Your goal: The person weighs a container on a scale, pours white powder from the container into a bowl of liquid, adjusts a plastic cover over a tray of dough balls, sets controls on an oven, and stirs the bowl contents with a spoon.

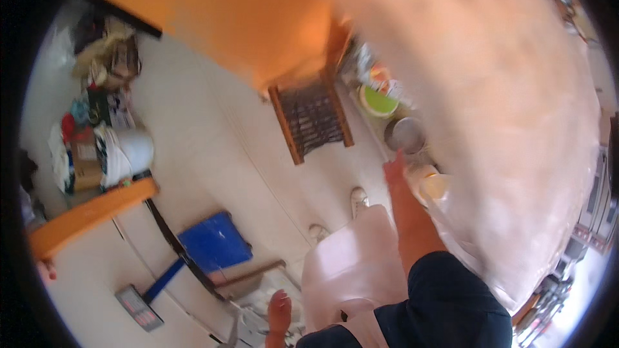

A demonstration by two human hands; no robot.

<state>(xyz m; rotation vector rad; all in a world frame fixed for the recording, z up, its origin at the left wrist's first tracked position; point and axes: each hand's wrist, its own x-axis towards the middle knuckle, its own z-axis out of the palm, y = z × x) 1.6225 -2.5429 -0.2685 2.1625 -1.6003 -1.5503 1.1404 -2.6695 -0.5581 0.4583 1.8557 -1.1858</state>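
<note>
My right hand reaches forward along the right side, its fingers apart beside a round metal bowl. Whether a fingertip touches the bowl I cannot tell. Close to that wrist is a round, yellowish thing, perhaps a container's top. Beyond the bowl lies a green round thing with a pale rim. My left hand hangs low by my side, near a pale bin or bag. Its fingers look bent but are blurred. A large, pale, smeared shape hides much of the right side.
An orange-brown surface fills the top. Below it stands a wooden frame with dark slats or weave. A blue platform scale with a grey display is at the lower left. A white bucket stands among boxes and bags.
</note>
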